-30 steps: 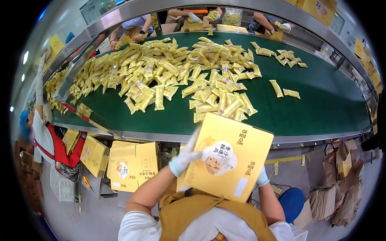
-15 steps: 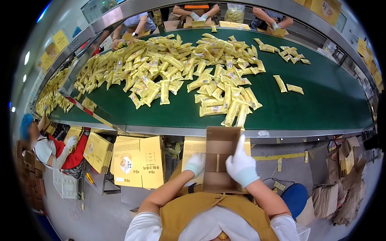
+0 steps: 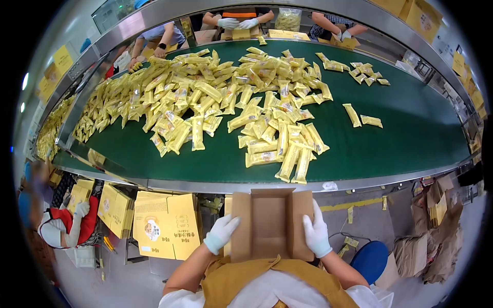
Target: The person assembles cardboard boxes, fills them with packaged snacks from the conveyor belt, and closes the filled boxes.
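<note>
An upright cardboard box (image 3: 269, 226) stands with its top open and its brown, bare inside showing, just in front of my body. Gloved in white, my left hand (image 3: 222, 232) touches the box's left flap. On the other side my right hand (image 3: 316, 232), also gloved, holds the right flap, its fingers pointing up along the outside. Beyond the box, many yellow wrapped packets (image 3: 292, 154) lie heaped on the green belt (image 3: 400, 149), a few of them reaching its near edge.
Flat yellow cartons (image 3: 167, 226) are stacked at the left, below the belt's metal rim (image 3: 231, 187). A blue stool (image 3: 370, 262) and brown bags (image 3: 413, 256) are at the lower right. Co-workers (image 3: 239, 23) sit across the belt; another person (image 3: 64, 226) is at the left.
The carton, first held closed and tilted with its printed side showing, now stands open with its flaps spread. My hands have moved to its two sides.
</note>
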`<action>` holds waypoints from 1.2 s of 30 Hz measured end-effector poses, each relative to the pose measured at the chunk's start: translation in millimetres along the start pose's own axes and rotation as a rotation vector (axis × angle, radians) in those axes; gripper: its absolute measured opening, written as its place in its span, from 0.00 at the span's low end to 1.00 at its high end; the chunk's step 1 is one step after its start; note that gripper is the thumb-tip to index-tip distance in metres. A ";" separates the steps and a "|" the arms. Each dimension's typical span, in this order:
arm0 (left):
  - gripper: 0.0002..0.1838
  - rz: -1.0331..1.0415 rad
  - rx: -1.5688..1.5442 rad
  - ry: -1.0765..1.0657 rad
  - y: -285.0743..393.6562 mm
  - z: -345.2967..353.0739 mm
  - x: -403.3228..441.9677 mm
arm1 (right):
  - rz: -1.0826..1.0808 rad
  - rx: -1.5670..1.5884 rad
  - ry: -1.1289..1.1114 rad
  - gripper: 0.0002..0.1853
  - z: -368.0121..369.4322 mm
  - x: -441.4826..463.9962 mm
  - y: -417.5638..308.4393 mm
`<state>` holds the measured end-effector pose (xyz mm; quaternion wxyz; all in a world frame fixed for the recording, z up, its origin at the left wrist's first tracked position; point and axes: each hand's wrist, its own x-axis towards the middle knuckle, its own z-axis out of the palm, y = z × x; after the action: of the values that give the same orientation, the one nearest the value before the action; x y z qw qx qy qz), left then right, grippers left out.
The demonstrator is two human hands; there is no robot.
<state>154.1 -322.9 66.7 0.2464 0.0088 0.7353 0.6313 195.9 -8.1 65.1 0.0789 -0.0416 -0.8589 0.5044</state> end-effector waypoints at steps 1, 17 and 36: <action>0.25 0.001 -0.254 0.020 -13.8 1.6 -3.5 | 0.045 0.054 0.026 0.31 10.0 -6.0 32.6; 0.40 0.720 1.087 0.045 91.4 11.3 200.4 | -0.060 -0.516 0.125 0.52 44.1 176.9 -2.7; 0.42 0.455 1.354 0.257 38.4 -72.6 174.6 | -0.537 -0.863 -0.453 0.46 19.0 216.7 28.2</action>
<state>-37.9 -325.6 47.1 -0.0389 0.2382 0.9680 0.0691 -20.9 22.1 51.7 -0.0064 0.2597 -0.9635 0.0652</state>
